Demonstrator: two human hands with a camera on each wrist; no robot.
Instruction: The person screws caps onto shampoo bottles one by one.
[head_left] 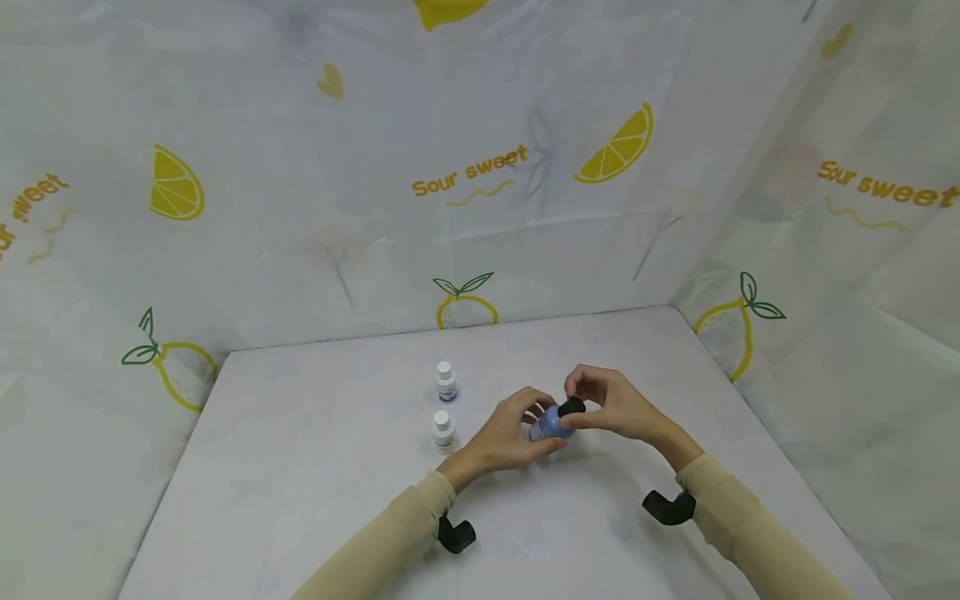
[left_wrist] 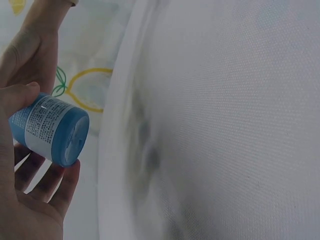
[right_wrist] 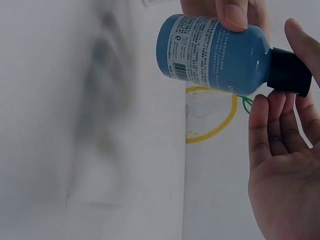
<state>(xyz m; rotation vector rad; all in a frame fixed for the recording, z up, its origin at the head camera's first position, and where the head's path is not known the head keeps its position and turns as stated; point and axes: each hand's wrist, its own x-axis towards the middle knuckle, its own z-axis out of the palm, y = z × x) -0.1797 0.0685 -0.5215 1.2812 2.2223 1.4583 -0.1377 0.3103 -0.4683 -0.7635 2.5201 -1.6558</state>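
A blue bottle [right_wrist: 240, 55] with a white printed label and a black cap [right_wrist: 290, 72] is held tilted above the table, nearly on its side. My left hand [head_left: 510, 433] grips its body, with the thumb on one side and the fingers on the other. My right hand [head_left: 618, 406] has its thumb and fingers around the black cap. In the left wrist view, the base of the blue bottle [left_wrist: 70, 137] faces the camera, and the cap is hidden.
Two small white bottles, a farther one [head_left: 446, 383] and a nearer one [head_left: 444, 433], stand upright left of my left hand. A white table [head_left: 300, 483] lies beneath. Lemon-printed white sheeting [head_left: 360, 250] rises behind it and at both sides.
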